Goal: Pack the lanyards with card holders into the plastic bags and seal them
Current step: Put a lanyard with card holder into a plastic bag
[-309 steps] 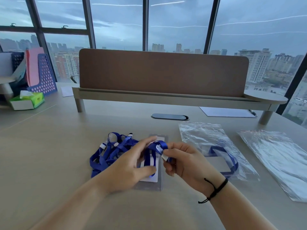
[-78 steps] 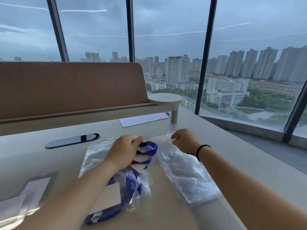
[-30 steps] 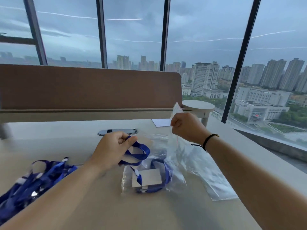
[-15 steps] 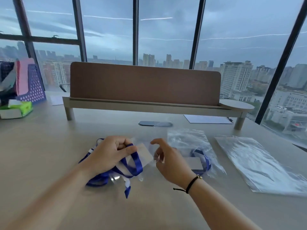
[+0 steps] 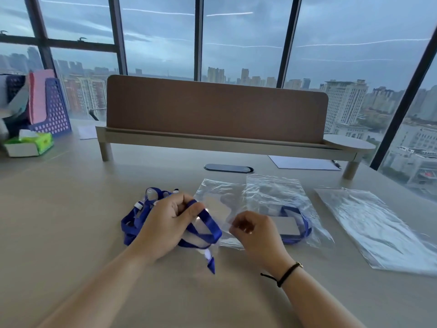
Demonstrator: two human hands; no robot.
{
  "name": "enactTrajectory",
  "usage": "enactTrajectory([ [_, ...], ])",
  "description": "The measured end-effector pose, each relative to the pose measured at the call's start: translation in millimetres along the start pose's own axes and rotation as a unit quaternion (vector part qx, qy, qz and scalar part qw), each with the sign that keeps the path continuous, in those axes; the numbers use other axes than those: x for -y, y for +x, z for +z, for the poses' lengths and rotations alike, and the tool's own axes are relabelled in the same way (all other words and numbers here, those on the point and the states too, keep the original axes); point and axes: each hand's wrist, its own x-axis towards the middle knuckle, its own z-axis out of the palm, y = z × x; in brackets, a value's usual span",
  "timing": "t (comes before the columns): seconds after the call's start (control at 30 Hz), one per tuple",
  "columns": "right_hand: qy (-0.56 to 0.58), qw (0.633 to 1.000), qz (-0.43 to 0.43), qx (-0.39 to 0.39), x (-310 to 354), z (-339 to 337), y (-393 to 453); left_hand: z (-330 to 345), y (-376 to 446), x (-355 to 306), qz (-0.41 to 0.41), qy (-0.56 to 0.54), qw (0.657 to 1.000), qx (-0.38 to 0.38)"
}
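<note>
Spreading across most of the view, the pale desk [image 5: 71, 209] leaves open room toward the person and to the left. Well right lies a stack of empty bags [image 5: 378, 228]; at centre, a bag already holding a lanyard [image 5: 295, 223]. An empty plastic bag [image 5: 220, 204] overlaps it. The left hand [image 5: 165, 223] grips a blue lanyard [image 5: 210, 226] with its clear card holder, above the loose pile [image 5: 134, 221]. The right hand [image 5: 255, 230] pinches the empty bag's near edge (blurred). Bagging seems underway; next, the mouth needs opening.
</note>
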Motion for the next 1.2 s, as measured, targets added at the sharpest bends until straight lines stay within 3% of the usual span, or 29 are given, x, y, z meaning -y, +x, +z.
enactTrajectory([
  [0.13,0.046,0.998,0.033,0.015,0.5,-2.9,0.0,5.7,4.1,-9.6,-0.032,-0.059,0.998,-0.020],
  [0.37,0.110,0.992,0.056,0.002,4.6,-7.1,-0.3,16.3,0.3,6.1,-0.067,0.108,0.987,0.098],
  [0.67,0.174,0.981,0.072,-0.048,4.8,-10.4,-0.7,9.3,-1.7,5.6,-0.130,0.137,0.971,0.147],
  [0.83,0.120,0.991,0.044,-0.035,10.5,-5.7,-5.6,17.4,2.7,1.1,-0.184,0.114,0.974,0.071],
  [1.03,0.041,0.993,-0.042,-0.106,12.7,0.4,-9.2,38.3,1.1,-9.1,-0.166,0.080,0.981,0.062],
  [1.2,0.002,0.991,-0.051,-0.127,10.1,3.7,-9.4,48.0,1.7,-8.6,-0.196,0.074,0.977,0.035],
])
